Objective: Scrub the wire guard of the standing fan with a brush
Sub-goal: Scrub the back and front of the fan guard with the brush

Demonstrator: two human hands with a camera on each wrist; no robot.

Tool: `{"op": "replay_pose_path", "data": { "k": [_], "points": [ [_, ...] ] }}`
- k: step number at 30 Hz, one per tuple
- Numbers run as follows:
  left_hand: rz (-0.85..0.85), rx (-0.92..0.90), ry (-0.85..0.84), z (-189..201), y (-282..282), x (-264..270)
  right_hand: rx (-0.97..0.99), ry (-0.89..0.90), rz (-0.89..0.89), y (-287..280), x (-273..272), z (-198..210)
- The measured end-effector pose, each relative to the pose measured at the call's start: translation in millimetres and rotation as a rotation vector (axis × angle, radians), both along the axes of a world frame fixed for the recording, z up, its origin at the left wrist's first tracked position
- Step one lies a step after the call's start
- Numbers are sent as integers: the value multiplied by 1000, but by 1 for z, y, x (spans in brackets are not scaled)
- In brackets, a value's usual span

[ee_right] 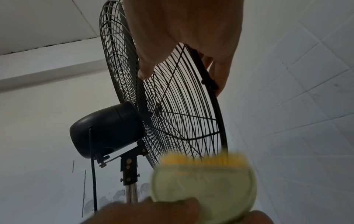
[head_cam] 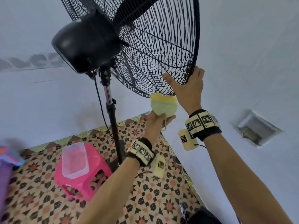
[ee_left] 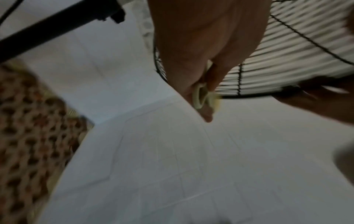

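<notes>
The black standing fan's wire guard [head_cam: 155, 46] fills the upper middle of the head view, tilted on its pole. My left hand [head_cam: 157, 120] holds a round pale-green brush [head_cam: 163, 105] with yellow bristles just under the guard's bottom rim, bristles up against the wires. My right hand [head_cam: 189, 84] grips the guard's lower right rim, fingers curled round the edge and thumb laid on the wires. In the right wrist view the guard [ee_right: 172, 106] rises above the blurred brush [ee_right: 205, 181]. The left wrist view shows my fingers [ee_left: 208, 84] pinching the brush [ee_left: 201, 97].
The fan's black motor housing [head_cam: 85, 44] and pole [head_cam: 113, 120] with a hanging cable stand left of my hands. A pink stool [head_cam: 80, 172] bearing a clear plastic container [head_cam: 74, 159] sits on the patterned floor. White tiled walls close in right and behind.
</notes>
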State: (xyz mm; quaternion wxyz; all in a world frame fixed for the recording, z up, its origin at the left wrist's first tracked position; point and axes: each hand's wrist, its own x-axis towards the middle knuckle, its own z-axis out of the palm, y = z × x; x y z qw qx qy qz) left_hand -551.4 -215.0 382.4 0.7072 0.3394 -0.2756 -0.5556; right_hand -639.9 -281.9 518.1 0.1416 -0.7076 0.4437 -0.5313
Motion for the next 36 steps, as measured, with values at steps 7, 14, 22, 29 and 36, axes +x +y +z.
{"op": "replay_pose_path", "data": {
  "k": [7,14,22,29,36],
  "points": [
    [124,7,-565,8,17,45,52,14,8,2,-2,2],
    [288,29,-533,57,31,102,69,-20,-21,14,7,6],
    [603,-11,-636,114,14,174,100,-205,4,26,16,33],
    [599,11,-679,123,-11,173,16,-294,-19,30,36,53],
    [584,-60,-720,123,0,194,26,-325,-6,30,36,43]
  ]
}}
